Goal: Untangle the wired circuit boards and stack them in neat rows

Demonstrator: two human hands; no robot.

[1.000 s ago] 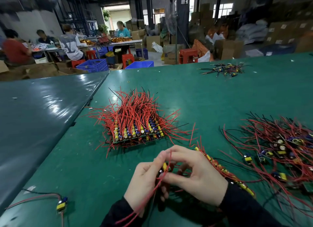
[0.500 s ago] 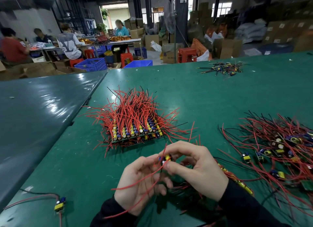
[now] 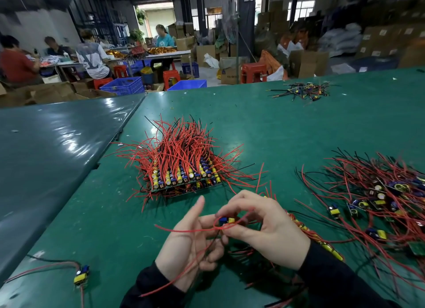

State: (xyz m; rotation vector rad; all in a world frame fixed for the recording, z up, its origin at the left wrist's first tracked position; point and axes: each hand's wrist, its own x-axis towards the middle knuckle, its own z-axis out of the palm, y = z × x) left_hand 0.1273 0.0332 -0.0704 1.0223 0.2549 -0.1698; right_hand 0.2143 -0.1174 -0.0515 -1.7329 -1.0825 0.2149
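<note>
A small wired circuit board (image 3: 226,221) with blue and yellow parts sits between my two hands near the table's front. My right hand (image 3: 264,227) pinches it with curled fingers. My left hand (image 3: 190,241) lies under its red wires, index finger raised straight, lower fingers curled around the wires. A neat stack of boards (image 3: 184,174) with red wires fanning upward stands just beyond the hands. A tangled pile of boards (image 3: 379,197) spreads at the right.
The green table (image 3: 276,128) meets a second glossy table (image 3: 57,147) on the left. A lone wired board (image 3: 81,276) lies at the front left. A small heap of wired parts (image 3: 303,91) lies far back. Several people work at distant tables.
My left index finger has lifted off the board and straightened. The board's red wires now loop out to the left across my left palm. Both hands stay in place.
</note>
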